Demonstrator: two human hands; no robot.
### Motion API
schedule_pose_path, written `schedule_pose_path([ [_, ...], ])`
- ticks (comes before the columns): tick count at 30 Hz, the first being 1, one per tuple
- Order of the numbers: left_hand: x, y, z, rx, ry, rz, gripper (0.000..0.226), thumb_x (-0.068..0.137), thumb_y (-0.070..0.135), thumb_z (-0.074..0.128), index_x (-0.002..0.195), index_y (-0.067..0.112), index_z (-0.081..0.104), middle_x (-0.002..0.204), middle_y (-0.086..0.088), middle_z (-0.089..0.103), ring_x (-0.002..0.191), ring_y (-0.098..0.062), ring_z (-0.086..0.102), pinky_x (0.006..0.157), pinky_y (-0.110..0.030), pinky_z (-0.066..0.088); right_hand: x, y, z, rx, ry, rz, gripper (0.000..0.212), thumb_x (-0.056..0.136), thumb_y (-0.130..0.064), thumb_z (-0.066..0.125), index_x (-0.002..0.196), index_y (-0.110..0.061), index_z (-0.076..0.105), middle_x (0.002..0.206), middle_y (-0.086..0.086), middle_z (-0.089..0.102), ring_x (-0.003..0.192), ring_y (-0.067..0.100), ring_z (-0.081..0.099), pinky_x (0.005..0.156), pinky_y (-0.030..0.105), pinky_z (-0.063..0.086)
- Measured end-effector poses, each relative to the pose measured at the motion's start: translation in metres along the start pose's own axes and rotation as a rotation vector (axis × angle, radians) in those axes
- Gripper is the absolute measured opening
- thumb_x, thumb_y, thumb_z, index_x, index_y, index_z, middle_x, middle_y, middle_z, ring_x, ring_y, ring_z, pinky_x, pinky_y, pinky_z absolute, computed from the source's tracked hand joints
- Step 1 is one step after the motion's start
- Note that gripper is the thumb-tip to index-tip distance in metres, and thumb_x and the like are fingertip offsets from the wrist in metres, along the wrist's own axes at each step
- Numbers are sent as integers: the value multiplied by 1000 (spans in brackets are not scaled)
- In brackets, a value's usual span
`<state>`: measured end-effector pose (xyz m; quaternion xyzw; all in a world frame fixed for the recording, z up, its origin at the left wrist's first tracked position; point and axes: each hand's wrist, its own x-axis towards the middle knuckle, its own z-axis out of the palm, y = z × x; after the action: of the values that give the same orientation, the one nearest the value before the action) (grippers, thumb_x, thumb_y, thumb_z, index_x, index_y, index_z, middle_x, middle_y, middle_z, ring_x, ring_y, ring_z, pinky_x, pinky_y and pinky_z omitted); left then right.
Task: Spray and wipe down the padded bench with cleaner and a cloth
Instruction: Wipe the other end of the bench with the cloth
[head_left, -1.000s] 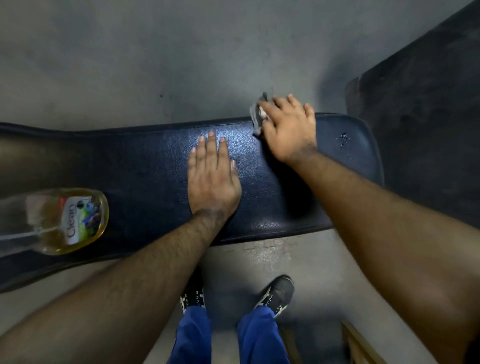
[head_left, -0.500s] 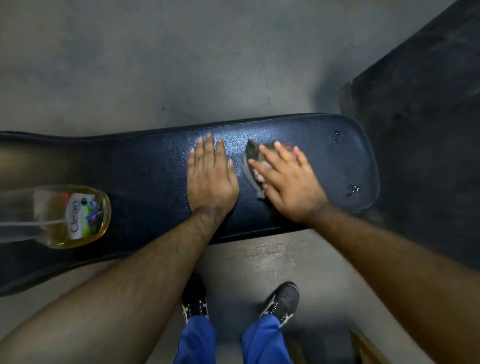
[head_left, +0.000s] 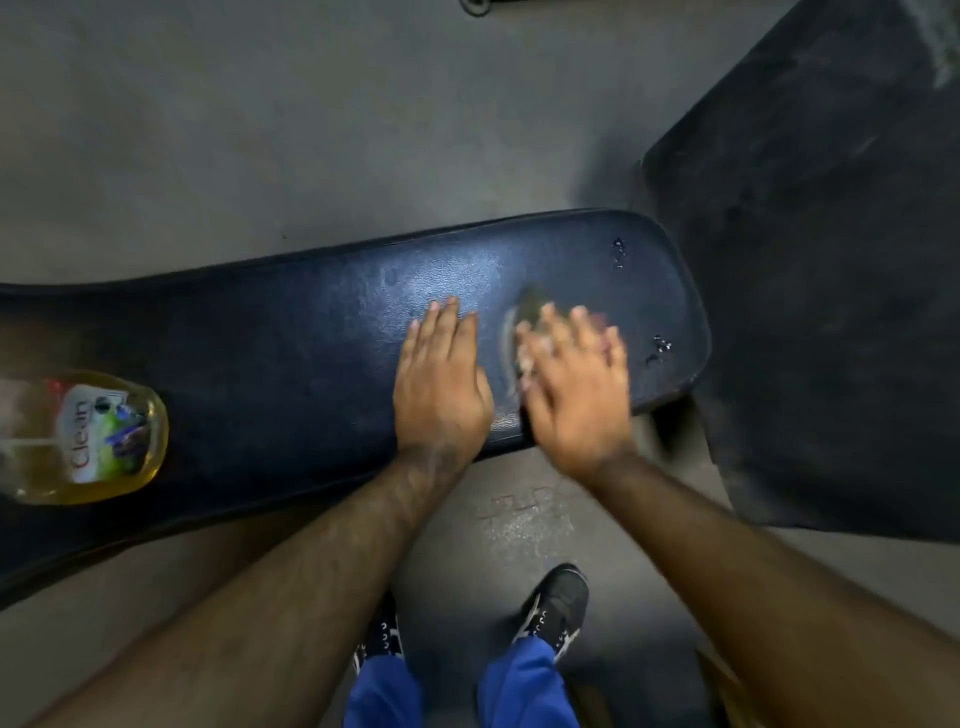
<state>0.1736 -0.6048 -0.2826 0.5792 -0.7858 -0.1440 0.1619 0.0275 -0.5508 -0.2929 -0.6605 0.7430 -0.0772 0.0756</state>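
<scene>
1. Grey concrete floor (head_left: 208, 130) surrounds the work area; a dark rubber mat (head_left: 831, 312) lies at the right, and the padded bench, hereafter the counter (head_left: 260, 353), runs left to right across the middle of the view.
2. Far left: the cleaner bottle (head_left: 83, 436) lies on its side on the counter, amber liquid inside, label reading "Clean". It is well apart from both hands. Judgement: smooth plastic, light to moderate in weight, liable to roll; best taken round the body or neck.
3. Centre: the left hand (head_left: 441, 384) rests flat on the counter, palm down, fingers straight and close together, holding nothing. It appears to brace the person.
4. Just right of it: the right hand (head_left: 571, 395) presses down on the cloth (head_left: 524, 317), fingers spread and fairly straight. The hand is motion-blurred, so the exact finger positions cannot be confirmed.
5. Cloth: greyish, mostly hidden under the right hand, lying on the counter near its right end. Judgement: soft, limp and probably damp; it will bunch if pinched, so flat palm pressure suits it.
6. Counter surface: textured dark vinyl with a sheen around the hands. Judgement: slick where wet.
7. Right end: small droplets (head_left: 660, 345) remain beyond the cloth; this patch looks not yet wiped.
8. Bottom: dark shoes (head_left: 556, 603) and blue trouser legs stand on the floor.
</scene>
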Motion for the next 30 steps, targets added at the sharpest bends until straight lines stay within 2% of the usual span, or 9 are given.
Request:
schedule_pose_path([
  [3, 17, 4, 6, -25, 9, -29, 52, 86, 16, 33, 132, 4, 56, 146, -16, 48, 139, -31, 40, 120, -41, 21, -18, 28, -5, -11, -143, -467, 55, 93, -37, 47, 147, -27, 47, 160, 2, 37, 149, 29, 29, 120, 55, 20],
  [4, 24, 4, 8, -33, 26, -37, 50, 86, 14, 36, 131, 4, 57, 145, -16, 49, 139, -32, 40, 120, -42, 22, -7, 46, -8, -25, -128, -449, 54, 93, -37, 46, 147, -28, 47, 160, 1, 37, 149, 28, 30, 120, 55, 21],
  [8, 58, 2, 12, -35, 6, -77, 46, 89, 12, 43, 133, 4, 54, 148, -17, 45, 141, -33, 36, 120, -42, 21, 38, 51, -10, 74, 23, 241, 56, 91, -40, 35, 144, -31, 51, 159, 1, 39, 149, 30, 29, 121, 56, 18],
  [13, 65, 16, 25, 104, -65, -42, 55, 91, 21, 35, 142, 6, 45, 154, -18, 36, 145, -34, 28, 121, -46, 17, 29, 60, -17, 156, -202, -334, 51, 94, -35, 42, 145, -35, 49, 160, -5, 36, 152, 25, 24, 123, 52, 14],
  [18, 65, 14, 33, 199, -64, -47, 56, 96, 24, 32, 148, 2, 36, 156, -17, 32, 146, -31, 26, 122, -42, 13, 99, 46, -14, 151, -81, 252, 57, 92, -38, 38, 148, -36, 44, 164, -2, 27, 154, 29, 13, 124, 55, 3],
  [22, 65, 15, 34, 228, -84, -39, 57, 96, 24, 32, 148, 1, 36, 156, -18, 32, 146, -31, 26, 122, -43, 14, 108, 51, -16, 212, -194, -236, 54, 90, -33, 43, 144, -36, 50, 159, -4, 38, 152, 26, 23, 122, 53, 9],
  [23, 64, 14, 35, 233, -71, -36, 56, 95, 24, 32, 147, 1, 37, 155, -18, 33, 146, -32, 28, 121, -44, 15, 121, 64, -16, 181, -165, -244, 53, 89, -32, 43, 142, -35, 52, 157, -4, 42, 150, 25, 27, 122, 52, 12],
  [27, 65, 13, 35, 258, -49, -29, 54, 95, 22, 37, 144, 0, 41, 153, -19, 38, 144, -33, 32, 121, -45, 18, 152, 48, -11, 111, -63, 217, 48, 92, -37, 38, 138, -31, 52, 152, -2, 46, 149, 30, 26, 120, 56, 12],
  [30, 66, 17, 31, 253, -77, -30, 54, 96, 22, 36, 145, 0, 40, 154, -19, 36, 144, -32, 30, 121, -46, 19, 116, 49, -12, 124, -136, -140, 51, 94, -37, 40, 144, -33, 47, 159, -2, 38, 151, 29, 23, 122, 55, 11],
])
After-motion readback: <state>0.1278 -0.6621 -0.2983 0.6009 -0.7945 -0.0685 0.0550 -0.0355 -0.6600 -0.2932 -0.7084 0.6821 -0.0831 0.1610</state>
